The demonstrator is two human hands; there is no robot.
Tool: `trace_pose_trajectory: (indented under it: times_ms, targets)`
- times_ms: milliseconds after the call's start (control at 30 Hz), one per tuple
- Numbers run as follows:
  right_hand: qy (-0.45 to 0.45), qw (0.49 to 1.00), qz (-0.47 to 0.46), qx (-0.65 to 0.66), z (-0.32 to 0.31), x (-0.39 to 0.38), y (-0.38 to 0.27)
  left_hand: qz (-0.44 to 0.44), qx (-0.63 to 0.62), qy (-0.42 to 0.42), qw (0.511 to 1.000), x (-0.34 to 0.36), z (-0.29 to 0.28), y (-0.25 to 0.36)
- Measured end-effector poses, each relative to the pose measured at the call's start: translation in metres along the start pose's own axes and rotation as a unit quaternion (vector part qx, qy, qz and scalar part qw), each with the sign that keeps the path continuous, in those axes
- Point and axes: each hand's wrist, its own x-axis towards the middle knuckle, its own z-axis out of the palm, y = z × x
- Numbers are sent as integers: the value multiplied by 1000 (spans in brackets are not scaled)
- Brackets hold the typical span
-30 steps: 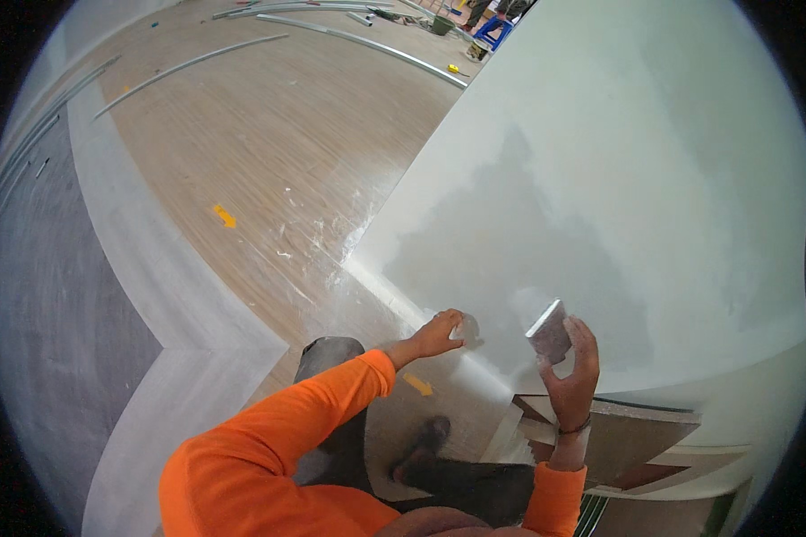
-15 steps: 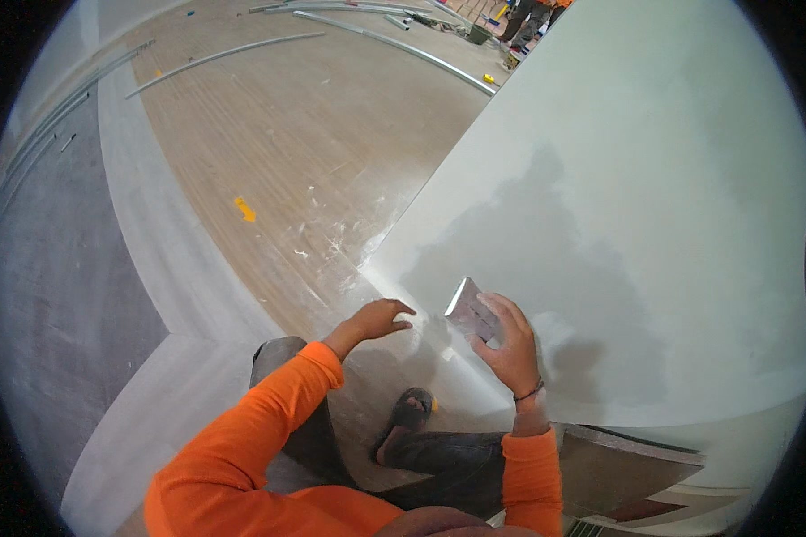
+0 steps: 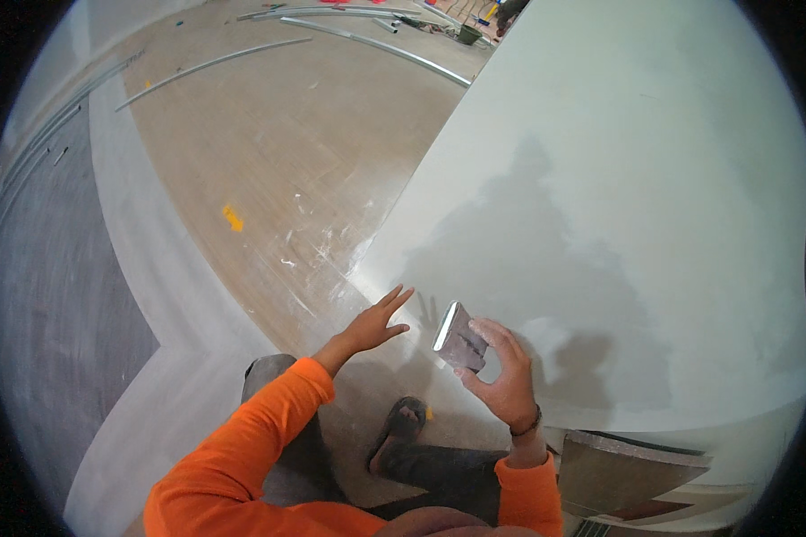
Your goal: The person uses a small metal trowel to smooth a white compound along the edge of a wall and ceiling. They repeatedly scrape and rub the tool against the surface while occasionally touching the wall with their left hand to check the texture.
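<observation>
My right hand (image 3: 501, 376) grips a rectangular sanding block (image 3: 459, 338) with a dusty brownish face and a pale shiny edge, held in front of the white wall board (image 3: 609, 170) near its lower edge. My left hand (image 3: 376, 318) is open, fingers spread, just left of the block beside the board's bottom corner; whether it touches the board I cannot tell. The board shows a pale green-white surface with shadows across its lower part. A sandalled foot (image 3: 403, 421) rests on the floor below my hands, and my bent knee (image 3: 269, 371) is at the lower left.
Wooden-look floor (image 3: 206, 152) with white smears and a yellow arrow (image 3: 233, 217). A grey panel (image 3: 54, 304) with a pale border lies left. Metal channels (image 3: 376, 45) and a bucket (image 3: 468, 35) lie at the back. Stacked boards (image 3: 618, 465) are at lower right; dark legs (image 3: 510, 13) show top centre.
My right hand has moved left with the block, then slightly down. My left hand has shifted left and up, its fingers now spread apart. The view has shifted slightly.
</observation>
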Motion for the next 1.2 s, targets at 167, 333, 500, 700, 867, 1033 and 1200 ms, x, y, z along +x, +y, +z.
trace_pose_trajectory:
  times_ms: [167, 333, 500, 700, 867, 1033, 1200]
  targets:
    - [7, 1000, -5, 9, 1, -6, 1, 12, -21, -3, 1000, 6, 5, -5]
    - [9, 1000, 5, 18, 5, -14, 5, 25, -35, 14, 999, 13, 13, -10]
    - [-3, 1000, 16, 25, 6, -19, 6, 15, -42, 15, 999, 18, 23, -11]
    - [0, 999, 27, 27, 8, -25, 5, -9, -64, -6, 998, 24, 31, -9]
    - [6, 999, 24, 23, 6, -29, 2, -6, -67, -7, 998, 26, 32, -8]
    - [1, 999, 21, 25, 8, -29, 3, 11, -64, 13, 998, 23, 32, -11]
    - [-3, 999, 13, 30, 6, -26, -2, 34, -56, 26, 998, 20, 32, -14]
